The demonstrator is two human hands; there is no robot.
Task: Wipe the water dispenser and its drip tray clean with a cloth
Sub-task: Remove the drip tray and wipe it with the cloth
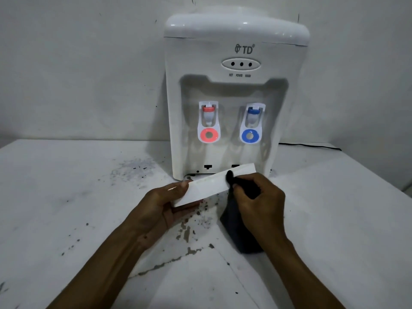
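A white countertop water dispenser [234, 63] stands at the back of the table, with a red tap [208, 121] and a blue tap [252, 123]. Its white drip tray [209, 186] is out of the dispenser and held tilted in front of its base. My left hand [160, 206] grips the tray's left end from below. My right hand [256, 197] clutches a dark cloth [243, 230] and presses it against the tray's right part. The rest of the cloth hangs down beneath that hand.
The white table [66, 197] is stained with dark specks and chipped patches around the dispenser's foot and under my hands. A black power cord [312, 145] runs along the wall at the right. Two dark slots [207, 167] show at the dispenser's base.
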